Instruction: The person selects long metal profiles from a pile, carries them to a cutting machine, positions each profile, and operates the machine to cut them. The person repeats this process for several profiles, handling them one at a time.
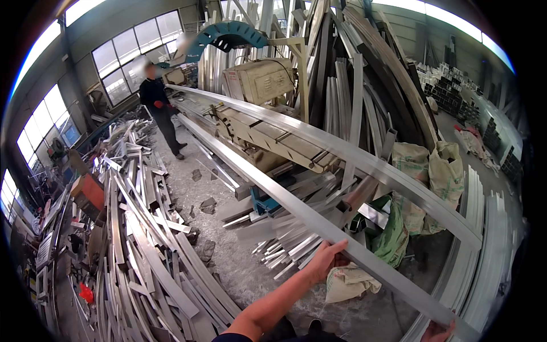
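Observation:
A long silvery metal bar (296, 208) with flat sides slants from near my lower right away to the far left. My left hand (328, 261) is closed on it partway along, thumb against its side and fingers underneath. Close to the near end, my right hand (437, 332) grips the same bar, partly cut off by the lower edge. Beyond it, a second long metal bar (347, 153) runs nearly parallel, lying across a cream-coloured roller bench (273, 137) of a machine. Neither hand touches that second bar.
A person (162, 105) in dark clothes stands beyond the far end of my bar. Loose metal offcuts (148, 245) heap on the left. Woven sacks (445, 176) and stacked profiles (476, 256) lie right. A pale sack (350, 283) sits below my left hand. Tall bars (342, 85) lean behind the machine.

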Demonstrator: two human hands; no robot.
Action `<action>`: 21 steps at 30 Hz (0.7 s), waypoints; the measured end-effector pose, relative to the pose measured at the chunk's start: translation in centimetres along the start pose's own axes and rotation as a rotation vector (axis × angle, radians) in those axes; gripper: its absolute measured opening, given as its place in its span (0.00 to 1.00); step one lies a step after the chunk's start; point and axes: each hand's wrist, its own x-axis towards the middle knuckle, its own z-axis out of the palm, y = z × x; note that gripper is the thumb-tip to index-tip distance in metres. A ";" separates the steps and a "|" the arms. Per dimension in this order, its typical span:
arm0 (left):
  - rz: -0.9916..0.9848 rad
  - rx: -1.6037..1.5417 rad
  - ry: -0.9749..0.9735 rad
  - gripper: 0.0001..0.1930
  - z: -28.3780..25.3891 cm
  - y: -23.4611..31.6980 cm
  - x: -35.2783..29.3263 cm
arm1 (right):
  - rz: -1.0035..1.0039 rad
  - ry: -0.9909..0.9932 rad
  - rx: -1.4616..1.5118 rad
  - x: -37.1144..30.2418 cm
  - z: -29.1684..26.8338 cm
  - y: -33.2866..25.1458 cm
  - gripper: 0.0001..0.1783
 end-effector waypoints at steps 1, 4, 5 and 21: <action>0.004 0.028 -0.017 0.14 -0.9 1.4 1.2 | -0.066 0.009 -0.207 -1.3 1.9 1.0 0.35; 0.003 0.076 -0.019 0.16 -4.9 4.9 4.2 | 0.017 0.015 0.010 -1.1 4.8 6.0 0.33; 0.007 0.098 0.005 0.17 -6.1 6.7 5.4 | 0.144 -0.030 0.168 -1.2 5.5 7.7 0.29; 0.080 0.418 0.094 0.18 -19.3 21.0 20.0 | 0.289 -0.294 0.175 1.6 26.4 26.7 0.31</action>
